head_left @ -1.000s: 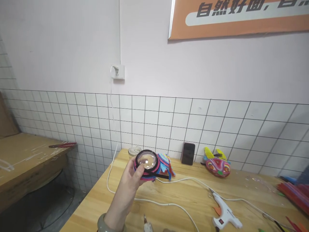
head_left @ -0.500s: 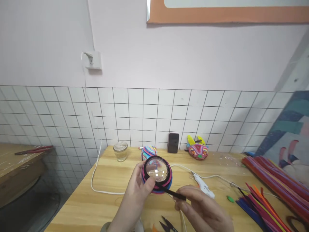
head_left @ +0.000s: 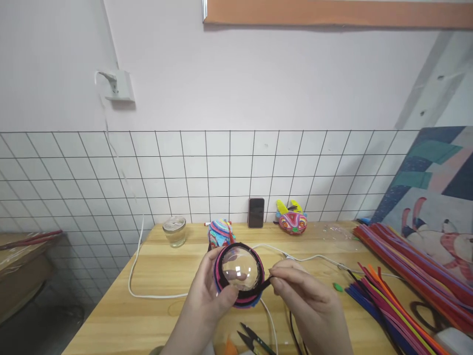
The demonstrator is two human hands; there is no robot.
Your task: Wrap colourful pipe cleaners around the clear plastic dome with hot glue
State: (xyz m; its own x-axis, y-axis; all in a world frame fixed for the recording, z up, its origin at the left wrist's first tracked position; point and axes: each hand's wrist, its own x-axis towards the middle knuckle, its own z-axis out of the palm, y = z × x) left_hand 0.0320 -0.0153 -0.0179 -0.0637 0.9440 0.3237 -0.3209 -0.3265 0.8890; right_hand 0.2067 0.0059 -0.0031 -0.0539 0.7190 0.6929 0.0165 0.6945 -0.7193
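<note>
My left hand [head_left: 210, 291] grips a round, clear-domed piece [head_left: 240, 268] from its left side, thumb on the front rim. Black, pink and blue fuzzy pipe cleaners ring the dome. Between the thumb and fingers of my right hand [head_left: 308, 296] is a black pipe cleaner [head_left: 266, 284], which runs from the dome's lower right rim. More black strand [head_left: 292, 328] hangs below that hand. Black-bladed snips [head_left: 253, 337] lie on the table below the hands, beside an orange bit [head_left: 231, 346].
Behind the hands stand a glass jar [head_left: 175, 231], a striped colourful piece [head_left: 220, 232], a phone [head_left: 256, 213] and a yellow-eared animal head [head_left: 291, 218]. Bundled pipe cleaners [head_left: 414, 266] and loose ones [head_left: 391, 310] lie right. A white cord [head_left: 158, 296] crosses the wooden table.
My right hand has risen, and the black pipe cleaner now slants up from the rim instead of down. The view has shifted right; the white glue gun is now mostly hidden behind my right hand.
</note>
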